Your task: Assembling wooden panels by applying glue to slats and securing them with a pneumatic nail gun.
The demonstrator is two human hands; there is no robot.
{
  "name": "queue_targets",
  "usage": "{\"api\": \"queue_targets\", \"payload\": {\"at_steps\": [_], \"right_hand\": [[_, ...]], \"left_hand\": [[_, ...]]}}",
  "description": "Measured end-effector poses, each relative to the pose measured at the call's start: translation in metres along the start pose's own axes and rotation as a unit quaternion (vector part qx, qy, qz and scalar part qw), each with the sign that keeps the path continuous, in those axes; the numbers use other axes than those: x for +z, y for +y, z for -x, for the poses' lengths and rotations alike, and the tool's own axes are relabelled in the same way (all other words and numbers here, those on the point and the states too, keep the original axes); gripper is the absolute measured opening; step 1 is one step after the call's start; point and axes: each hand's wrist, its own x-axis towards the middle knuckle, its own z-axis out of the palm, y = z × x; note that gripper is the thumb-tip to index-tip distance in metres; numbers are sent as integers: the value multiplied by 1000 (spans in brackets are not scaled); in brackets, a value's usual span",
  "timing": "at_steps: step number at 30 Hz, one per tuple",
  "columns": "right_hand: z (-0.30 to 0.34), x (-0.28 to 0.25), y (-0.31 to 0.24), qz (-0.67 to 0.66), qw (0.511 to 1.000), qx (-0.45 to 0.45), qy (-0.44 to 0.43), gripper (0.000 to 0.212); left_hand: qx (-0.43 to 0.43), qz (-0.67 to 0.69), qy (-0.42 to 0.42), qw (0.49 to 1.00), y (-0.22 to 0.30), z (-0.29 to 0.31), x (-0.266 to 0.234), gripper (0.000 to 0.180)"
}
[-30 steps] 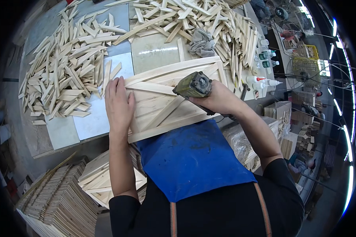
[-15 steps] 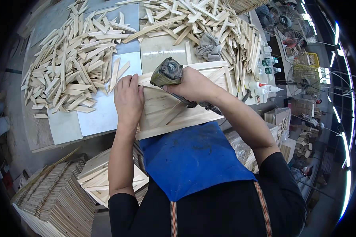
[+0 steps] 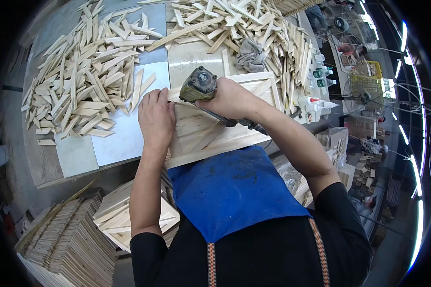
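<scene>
My right hand (image 3: 228, 99) grips an air nail gun (image 3: 199, 85) by its handle, above the far left part of a wooden panel (image 3: 210, 136). The gun's nose is hidden, so I cannot tell whether it touches the wood. Raised strips run along the panel's edges, and a diagonal piece crosses it. At the panel's left end my left hand (image 3: 156, 119) holds the far corner, fingers closed over the edge. The near side of the panel lies next to my blue apron (image 3: 234, 191).
Heaps of cut wood strips (image 3: 81, 81) cover the far left and far right of the table. A grey rag (image 3: 250, 56), glue bottles (image 3: 316, 105) and green bottles (image 3: 323, 73) lie to the right. Stacked panels (image 3: 72, 239) stand below left.
The whole view has shifted very slightly. The nail gun and both hands stay nearly in the same place on the panel, with the same hold.
</scene>
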Motion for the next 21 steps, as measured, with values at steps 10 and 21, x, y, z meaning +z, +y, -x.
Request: {"api": "queue_targets", "payload": {"at_steps": [10,21], "right_hand": [[79,-23,38,-103,992,-45,62,39],[154,5,93,-102,995,15,-5,34]], "left_hand": [[-8,15,1,1000,1,18,-5,40],[-1,55,-81,995,59,108,-27,33]]}}
